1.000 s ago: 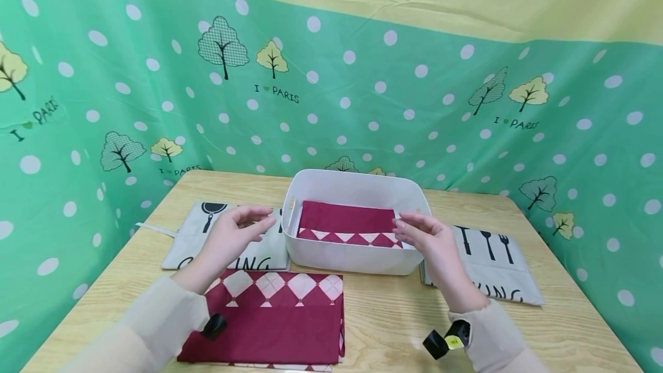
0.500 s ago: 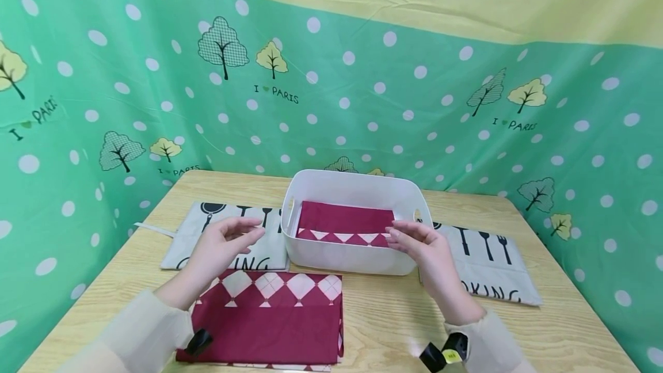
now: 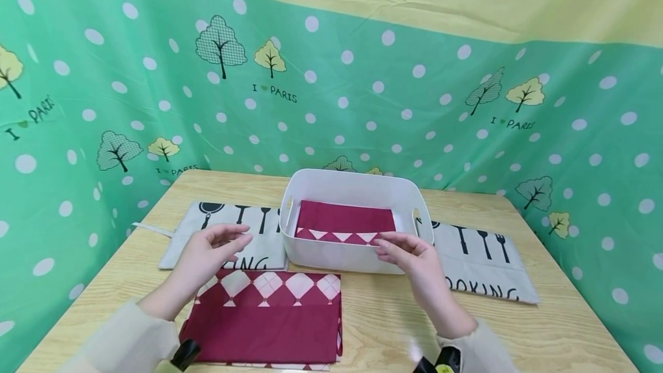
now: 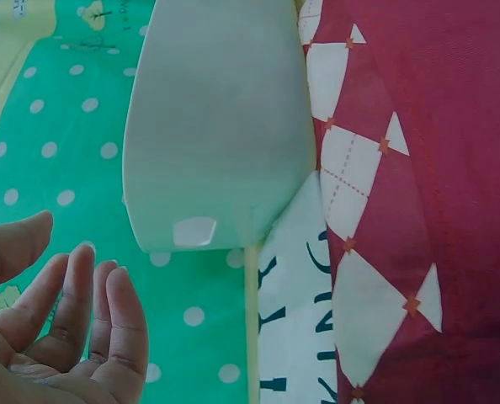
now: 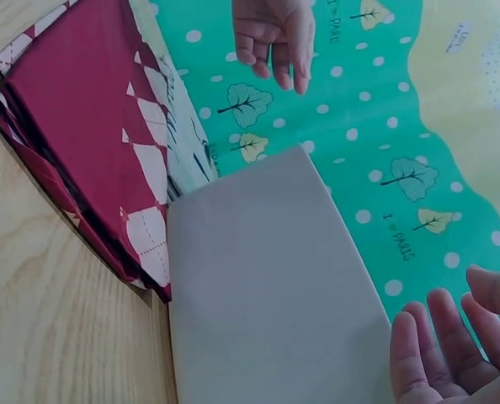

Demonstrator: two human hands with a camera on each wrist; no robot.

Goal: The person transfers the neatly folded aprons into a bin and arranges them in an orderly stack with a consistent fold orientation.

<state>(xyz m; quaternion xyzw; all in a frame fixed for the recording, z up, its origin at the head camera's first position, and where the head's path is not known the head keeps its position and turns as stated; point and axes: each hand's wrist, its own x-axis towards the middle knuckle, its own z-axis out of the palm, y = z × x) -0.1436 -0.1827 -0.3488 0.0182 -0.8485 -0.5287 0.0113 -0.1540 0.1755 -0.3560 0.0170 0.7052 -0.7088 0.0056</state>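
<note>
Folded maroon cloth (image 3: 266, 330) lies on the table (image 3: 383, 315) in front of the white bin (image 3: 342, 258), seemingly longest left to right, nearer the left hand (image 3: 214, 252) than the right hand (image 3: 411, 255); both hover empty, fingers relaxed

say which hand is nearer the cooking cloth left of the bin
Left: the left hand appears over that cloth; the right hand is right of it, by the bin.

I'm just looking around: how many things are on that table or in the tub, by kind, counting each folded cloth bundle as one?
White tub: 1
Maroon cloth bundles: 2
Pale printed cloth bundles: 2
Total: 5
</note>
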